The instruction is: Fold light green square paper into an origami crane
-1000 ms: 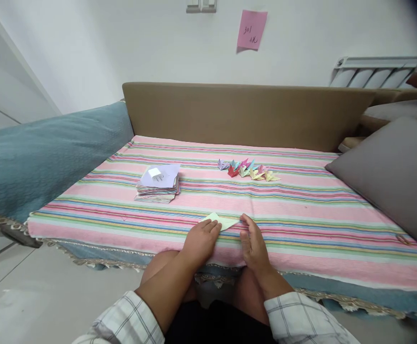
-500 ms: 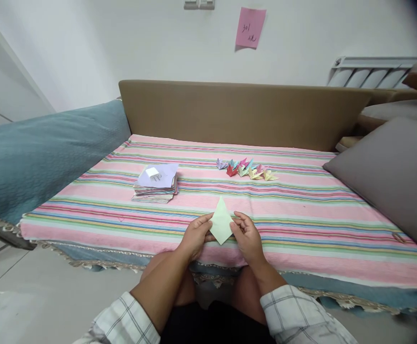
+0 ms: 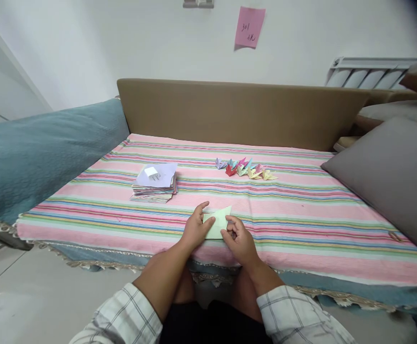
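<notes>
A folded sheet of pale green paper (image 3: 217, 228) is between my two hands, just above the striped cloth near the front edge. My left hand (image 3: 196, 226) holds its left side, thumb on top and the index finger stretched out ahead. The right side is pinched by my right hand (image 3: 240, 239), its thumb at the paper's lower right corner and its other fingers curled. One point of the paper sticks up toward the far right. Farther back lie several small folded paper cranes (image 3: 242, 168) in purple, blue, red, pink, green and yellow.
A stack of coloured paper (image 3: 154, 188) with a white plug adapter (image 3: 151, 173) on top lies at left. The striped cloth (image 3: 294, 205) covers the seat. A grey cushion (image 3: 390, 177) leans at right, a blue-covered armrest (image 3: 58, 148) stands at left, and the backrest (image 3: 237, 114) lies behind.
The green paper has gone from an upright kite shape to a turned, wider shape with its point to the right. My left thumb has moved onto it, and the left index finger has lifted away.
</notes>
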Demonstrator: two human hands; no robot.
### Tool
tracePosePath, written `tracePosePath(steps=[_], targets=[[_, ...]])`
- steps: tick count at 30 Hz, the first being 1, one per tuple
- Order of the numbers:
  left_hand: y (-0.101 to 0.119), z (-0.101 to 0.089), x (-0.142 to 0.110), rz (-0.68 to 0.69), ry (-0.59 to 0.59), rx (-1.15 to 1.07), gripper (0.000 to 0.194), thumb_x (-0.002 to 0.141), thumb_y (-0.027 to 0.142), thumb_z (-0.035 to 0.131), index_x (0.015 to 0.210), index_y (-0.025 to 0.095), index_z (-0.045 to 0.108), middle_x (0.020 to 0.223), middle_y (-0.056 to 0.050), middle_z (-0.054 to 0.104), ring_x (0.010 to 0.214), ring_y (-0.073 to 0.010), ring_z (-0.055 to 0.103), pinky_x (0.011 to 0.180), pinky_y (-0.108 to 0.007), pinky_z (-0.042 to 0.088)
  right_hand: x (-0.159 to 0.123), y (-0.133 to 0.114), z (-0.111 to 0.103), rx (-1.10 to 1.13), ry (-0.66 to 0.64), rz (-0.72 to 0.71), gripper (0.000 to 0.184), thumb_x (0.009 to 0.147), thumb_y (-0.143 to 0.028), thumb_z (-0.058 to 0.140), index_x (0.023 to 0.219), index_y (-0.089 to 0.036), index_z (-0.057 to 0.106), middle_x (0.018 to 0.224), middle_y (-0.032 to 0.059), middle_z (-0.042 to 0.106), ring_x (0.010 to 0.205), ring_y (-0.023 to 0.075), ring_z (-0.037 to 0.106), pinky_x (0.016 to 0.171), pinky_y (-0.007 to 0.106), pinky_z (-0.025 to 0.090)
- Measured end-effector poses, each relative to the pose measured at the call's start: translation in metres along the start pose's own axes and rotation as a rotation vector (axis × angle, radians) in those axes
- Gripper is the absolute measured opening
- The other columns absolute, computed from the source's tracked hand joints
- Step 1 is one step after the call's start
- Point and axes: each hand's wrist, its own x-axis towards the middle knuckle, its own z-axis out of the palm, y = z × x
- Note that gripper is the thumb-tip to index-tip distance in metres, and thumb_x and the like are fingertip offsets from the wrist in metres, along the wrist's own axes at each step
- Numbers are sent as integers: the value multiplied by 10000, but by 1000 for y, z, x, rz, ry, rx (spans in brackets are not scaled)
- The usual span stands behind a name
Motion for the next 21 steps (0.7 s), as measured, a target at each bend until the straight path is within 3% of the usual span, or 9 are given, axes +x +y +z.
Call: tracePosePath(steps=[3, 7, 10, 14, 18, 21], targets=[[3, -5, 11, -15, -88, 71, 589, 771, 241, 567, 1328, 180, 383, 793, 6, 638, 647, -129, 579, 611, -234, 457, 0, 2, -2, -11, 55, -2, 328, 871, -351, 453, 1153, -188, 484, 692, -23, 585, 612, 137, 552, 602, 261, 451], [7, -12, 26, 82, -299, 357, 504, 715, 201, 619, 1212, 220, 536, 1126, -29, 637, 961, -194, 598, 857, -293, 447, 6, 6, -6, -159, 268, -117, 258, 871, -330, 452, 1053, -178, 553, 869, 59, 623, 826, 192, 583, 767, 341, 471], [9, -13, 33, 174, -383, 433, 562, 703, 204, 635, 1250, 266, 521, 1174, -11, 627, 996, -210, 594, 899, -306, 430, 11, 7, -9, -291, 195, -281, 221, 866, -272, 446, 1001, -188, 599, 1097, 102, 609, 1073, 230, 525, 922, 402, 405], [7, -16, 35, 208, -264, 379, 608, 711, 247, 640, 1298, 251, 481, 1099, -25, 660, 891, -203, 616, 836, -300, 461, 15, 6, -8, -420, -12, -288, 226, 864, -217, 442, 976, -231, 638, 1132, 52, 633, 1106, 225, 519, 942, 408, 371], [0, -31, 29, 152, -15, 503, 350, 801, 250, 503, 1129, 211, 619, 1080, -47, 666, 934, -206, 605, 866, -319, 450, 15, 6, -5, -456, -29, -233, 212, 849, -230, 475, 962, -234, 655, 1078, 39, 657, 1017, 218, 537, 900, 393, 377], [-3, -42, 20, 187, -62, 643, 293, 763, 152, 464, 930, 215, 696, 1043, -37, 682, 1026, -216, 585, 941, -349, 409, 13, 6, -4, -467, -14, -216, 210, 850, -232, 481, 964, -230, 657, 1071, 43, 649, 990, 217, 525, 879, 381, 379]])
